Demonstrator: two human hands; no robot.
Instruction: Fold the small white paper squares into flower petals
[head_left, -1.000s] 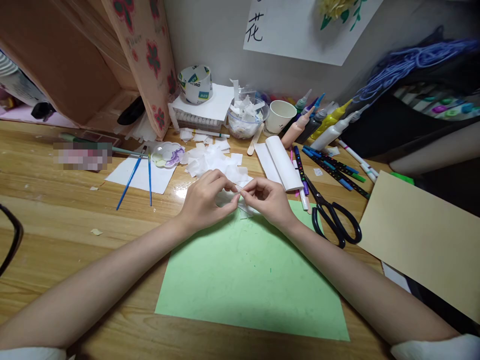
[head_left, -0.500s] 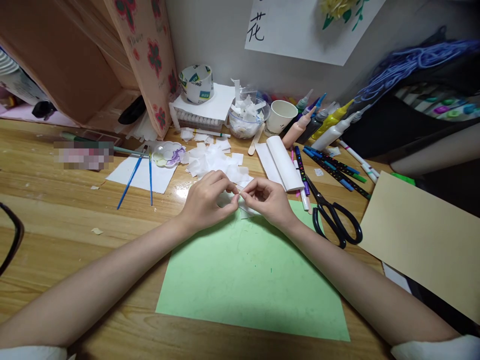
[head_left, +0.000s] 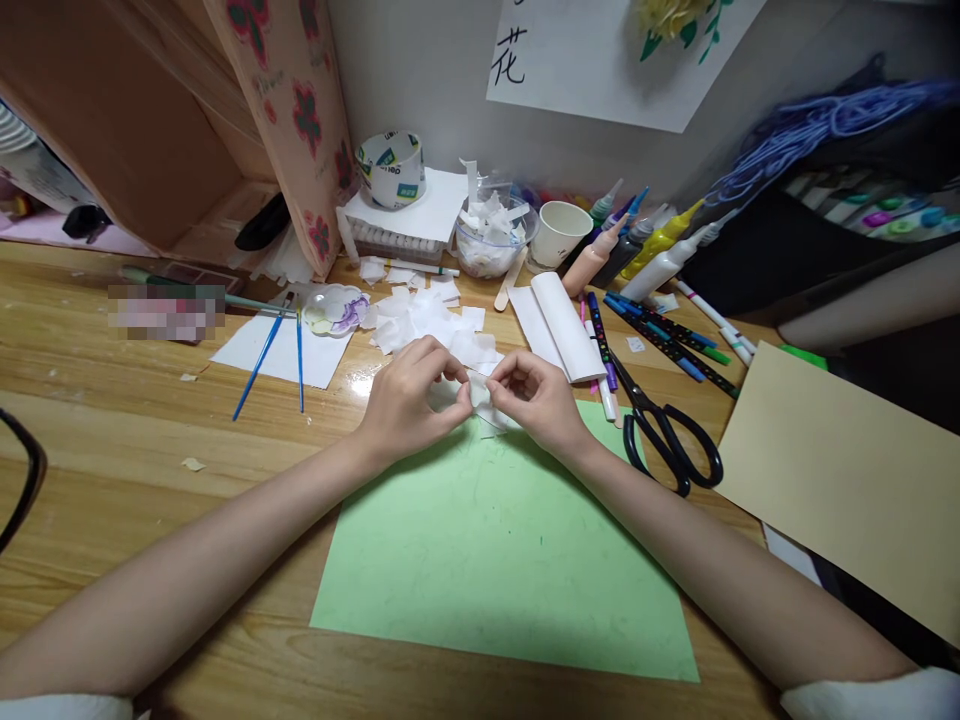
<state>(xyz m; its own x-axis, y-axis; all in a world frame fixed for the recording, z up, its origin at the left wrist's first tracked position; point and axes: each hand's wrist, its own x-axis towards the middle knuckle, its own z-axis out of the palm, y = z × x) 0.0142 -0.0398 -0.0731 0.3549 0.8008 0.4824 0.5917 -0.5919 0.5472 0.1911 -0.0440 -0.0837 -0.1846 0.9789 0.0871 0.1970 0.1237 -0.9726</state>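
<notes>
My left hand and my right hand face each other over the far edge of a green sheet. Both are closed, thumb against forefinger, pinching a small piece of white paper between them. Under the fingertips lie more white paper scraps, partly covered by the hands. Just beyond is a pile of white paper pieces on the wooden table.
Right of my hands lie black-handled scissors, several markers and a folded white paper. Paint bottles, a paper cup and a bowl of scraps stand behind. Two blue brushes lie left.
My fingertips have moved slightly apart, and more of the white paper piece shows between them. The things on the table have stayed where they were.
</notes>
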